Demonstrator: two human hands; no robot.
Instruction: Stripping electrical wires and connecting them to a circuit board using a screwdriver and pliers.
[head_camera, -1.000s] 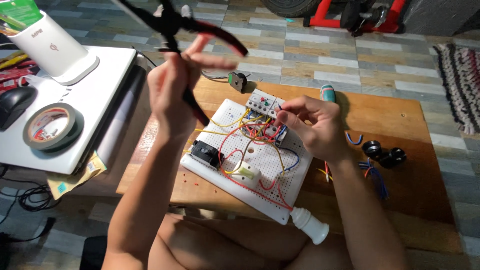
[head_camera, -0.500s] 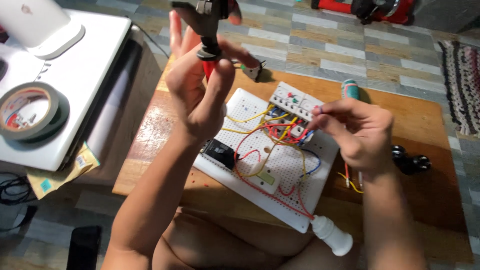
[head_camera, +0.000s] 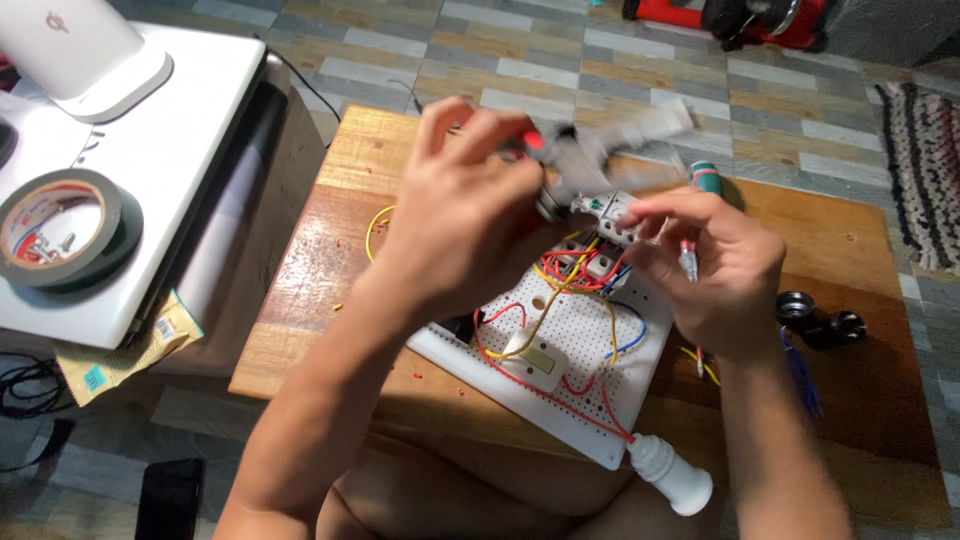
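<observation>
Red-handled pliers (head_camera: 560, 150), blurred, are clamped in your left hand (head_camera: 470, 210) just above the white perforated board (head_camera: 560, 350). Your right hand (head_camera: 715, 265) pinches a thin wire at the board's far corner. Stiff, probably heavy; grip the handles, not the jaws.

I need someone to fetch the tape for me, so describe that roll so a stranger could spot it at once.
Look left of the wooden table to the white surface. The tape roll lies flat near its front edge, dark-rimmed, the only ring-shaped thing there.
</observation>
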